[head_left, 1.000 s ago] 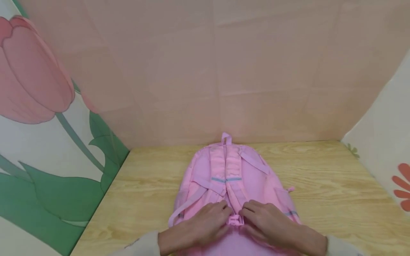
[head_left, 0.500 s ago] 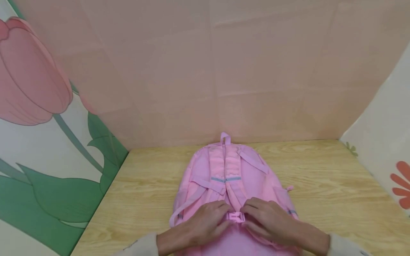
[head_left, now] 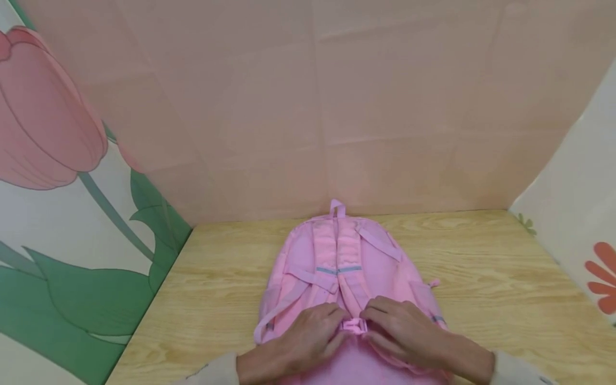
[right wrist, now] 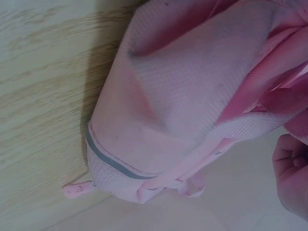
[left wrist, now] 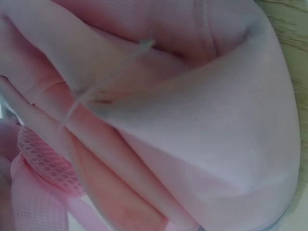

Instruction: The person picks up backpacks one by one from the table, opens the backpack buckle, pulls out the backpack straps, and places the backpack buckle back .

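A pink backpack (head_left: 382, 267) lies with its shoulder straps (head_left: 350, 248) facing up. At its lower middle a pink buckle (head_left: 354, 325) joins two webbing ends. My left hand (head_left: 315, 332) pinches the left end of this buckle, and my right hand (head_left: 404, 330) pinches the right end. Both sets of fingertips are partly hidden behind the knuckles. In the left wrist view the folded side of the backpack (left wrist: 231, 144) fills most of the picture. The right wrist view has curled fingers (right wrist: 290, 161) at its right edge, near a strap.
The backpack rests on a wood-grain table (head_left: 486, 278). Behind stands a plain pinkish wall covering (head_left: 250, 107). A panel with a printed tulip (head_left: 50, 112) is on the left, and one with a red flower (head_left: 603, 278) on the right. A zipper pull (right wrist: 78, 189) sticks out sideways.
The buckle, tilted and bunched between the fingers a second ago, now lies flatter with its face showing. Both hands stay on its ends, the fingers slightly shifted. The backpack keeps its place.
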Demonstrator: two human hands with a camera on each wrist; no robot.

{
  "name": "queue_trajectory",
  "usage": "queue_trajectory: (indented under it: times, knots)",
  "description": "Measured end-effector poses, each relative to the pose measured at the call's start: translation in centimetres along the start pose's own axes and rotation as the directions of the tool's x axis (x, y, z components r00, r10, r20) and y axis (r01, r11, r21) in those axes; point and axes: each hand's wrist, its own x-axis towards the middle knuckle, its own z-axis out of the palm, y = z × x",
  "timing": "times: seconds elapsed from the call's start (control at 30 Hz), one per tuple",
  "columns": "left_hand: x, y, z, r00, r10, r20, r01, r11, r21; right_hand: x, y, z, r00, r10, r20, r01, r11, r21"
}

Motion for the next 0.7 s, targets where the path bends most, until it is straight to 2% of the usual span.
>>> queue_trajectory:
  times: [0.27, 0.7]
  knots:
    - [0.02, 0.13, 0.13, 1.0, 0.01, -0.005, -0.01, 0.999, 0.047, -0.05, -0.04, 0.02, 1.0, -0.001, 0.018, 0.001, 1.0, -0.005]
    - [0.0, 0.22, 0.26, 1.0, 0.012, -0.016, -0.011, 0.997, 0.072, -0.07, -0.04, 0.12, 1.0, -0.019, 0.01, 0.019, 1.0, -0.007]
